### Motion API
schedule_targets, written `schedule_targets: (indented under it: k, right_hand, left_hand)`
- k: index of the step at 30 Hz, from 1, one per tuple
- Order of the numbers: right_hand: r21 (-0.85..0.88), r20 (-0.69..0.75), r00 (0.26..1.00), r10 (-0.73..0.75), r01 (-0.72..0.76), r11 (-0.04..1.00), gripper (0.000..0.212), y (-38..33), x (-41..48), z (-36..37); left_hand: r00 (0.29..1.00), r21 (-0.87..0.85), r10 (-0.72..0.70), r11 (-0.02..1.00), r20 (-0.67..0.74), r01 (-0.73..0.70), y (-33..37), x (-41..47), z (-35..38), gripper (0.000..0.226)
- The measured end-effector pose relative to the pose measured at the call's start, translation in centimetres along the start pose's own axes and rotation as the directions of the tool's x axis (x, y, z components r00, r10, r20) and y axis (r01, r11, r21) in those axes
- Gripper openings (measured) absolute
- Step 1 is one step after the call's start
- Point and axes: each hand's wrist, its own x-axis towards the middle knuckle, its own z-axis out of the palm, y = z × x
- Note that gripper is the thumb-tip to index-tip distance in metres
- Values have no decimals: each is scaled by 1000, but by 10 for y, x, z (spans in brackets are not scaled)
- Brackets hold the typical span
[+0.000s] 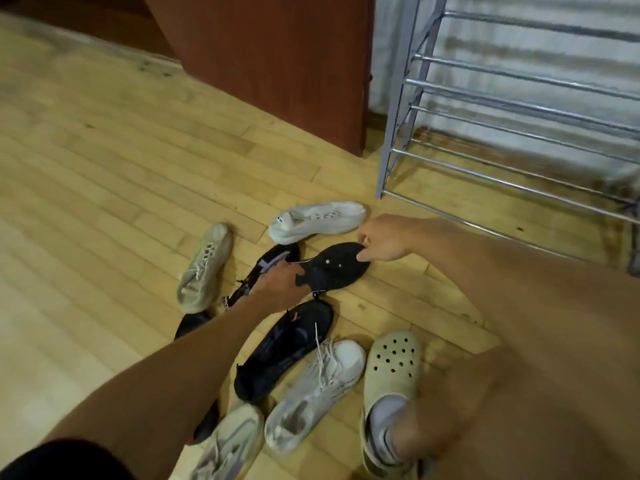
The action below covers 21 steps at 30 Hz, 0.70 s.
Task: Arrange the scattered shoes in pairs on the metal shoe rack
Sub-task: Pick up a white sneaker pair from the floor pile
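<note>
A flat, matte black shoe (334,268) is held by 2 hands over the plank floor (86,202), near the front corner leg of the tubular metal shoe rack (401,109), which is cut off at the right. One end is gripped by the left hand (277,284), and the other is pinched by the right hand (384,244). Another dark shoe (194,322) is mostly hidden beneath the left forearm.

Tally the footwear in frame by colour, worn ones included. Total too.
White or cream sneakers: 4
Black shoes: 3 (one sole-up, held by the left hand and right hand)
Cream clog, worn on a foot: 1
Dark shapes under the left forearm: cannot count
Total: 8 clearly seen
</note>
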Motion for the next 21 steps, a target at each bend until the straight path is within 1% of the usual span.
schedule_targets:
  k: [1,4,8,11,12,13,15,16,18,20,21]
  right_hand:
    - [4,21,1000,1,-2,1000,47,-5,1,9]
    - [36,63,998,17,-20,999,46,-10,4,40]
    - [62,127,991,42,-50,997,46,-3,3,82]
    - [53,161,984,76,-85,995,44,8,1,108]
    - [39,172,980,95,-103,994,44,12,1,113]
    - [36,181,977,115,-123,992,44,15,1,118]
    - [59,168,977,129,-140,988,46,17,1,122]
    - [82,151,981,126,-139,987,45,16,0,122]
    - [128,128,985,113,-129,983,43,15,-3,121]
    - [129,118,987,108,-123,984,42,14,-10,118]
    - [121,124,986,113,-128,984,42,14,-13,116]
  left_hand:
    - [1000,-25,-15,1000,27,16,-8,-2,11,36]
    - [995,-17,-52,998,86,53,-22,-8,47,42]
    - [985,5,-14,1000,170,13,-24,-12,101,36]
    - [974,79,88,991,210,-107,-18,-10,137,35]
    - [968,113,121,982,220,-148,-12,-8,144,37]
    - [962,156,132,973,240,-172,-7,-6,151,43]
    - [955,300,119,933,271,-201,4,1,162,53]
    - [960,364,98,911,264,-193,9,5,166,53]
    - [976,428,64,892,206,-149,17,12,171,43]
    - [986,438,78,889,149,-136,23,15,169,35]
    - [985,406,92,902,146,-145,24,14,165,33]
